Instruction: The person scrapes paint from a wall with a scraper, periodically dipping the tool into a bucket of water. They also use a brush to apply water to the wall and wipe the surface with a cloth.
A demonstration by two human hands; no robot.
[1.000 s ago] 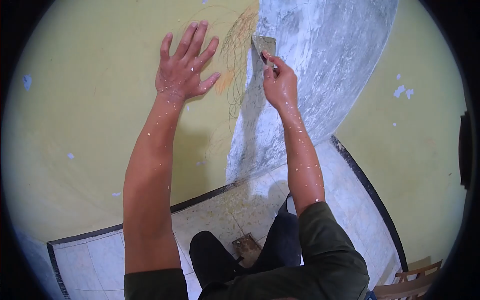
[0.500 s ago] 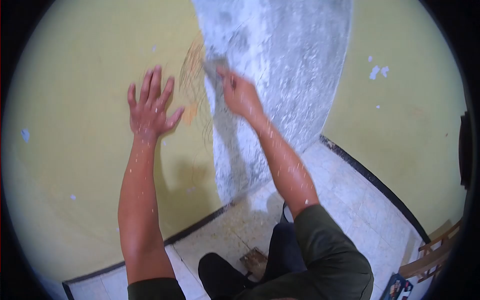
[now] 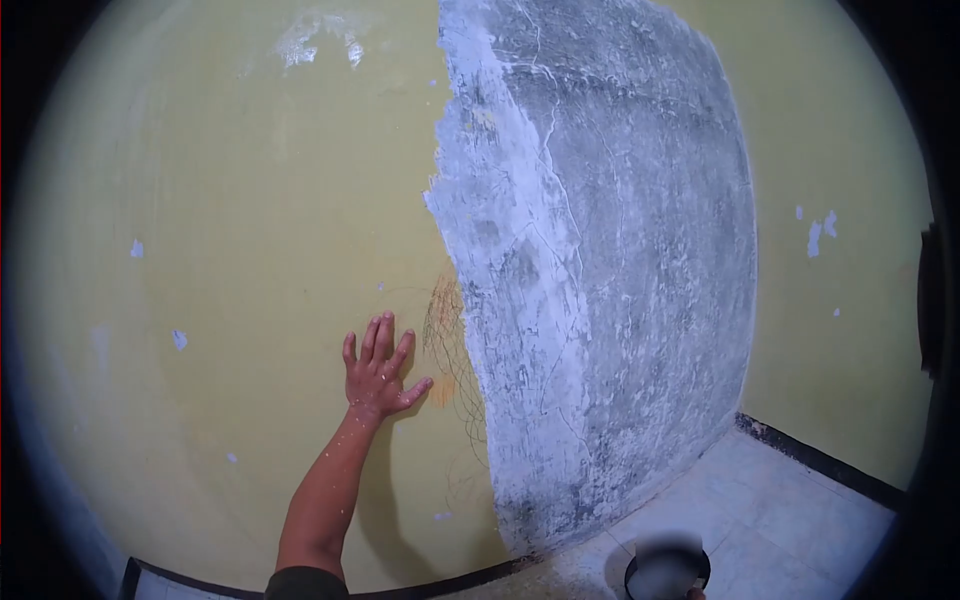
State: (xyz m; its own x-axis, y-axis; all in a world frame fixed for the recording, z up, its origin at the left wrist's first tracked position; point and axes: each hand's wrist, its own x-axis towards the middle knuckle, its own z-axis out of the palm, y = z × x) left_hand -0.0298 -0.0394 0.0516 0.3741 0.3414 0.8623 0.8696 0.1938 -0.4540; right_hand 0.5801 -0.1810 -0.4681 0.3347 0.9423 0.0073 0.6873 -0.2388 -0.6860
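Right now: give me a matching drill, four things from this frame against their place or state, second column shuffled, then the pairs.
Things:
1. left hand
2. scraped grey patch
3. scribble marks
4. round container

Place or state:
A. bottom edge of view, on the tiled floor
B. flat on the yellow wall, fingers spread
C. bare plaster, paint gone, running down to the floor
D. thin lines on the yellow paint, between the hand and the bare plaster

Pairs: 1-B, 2-C, 3-D, 4-A
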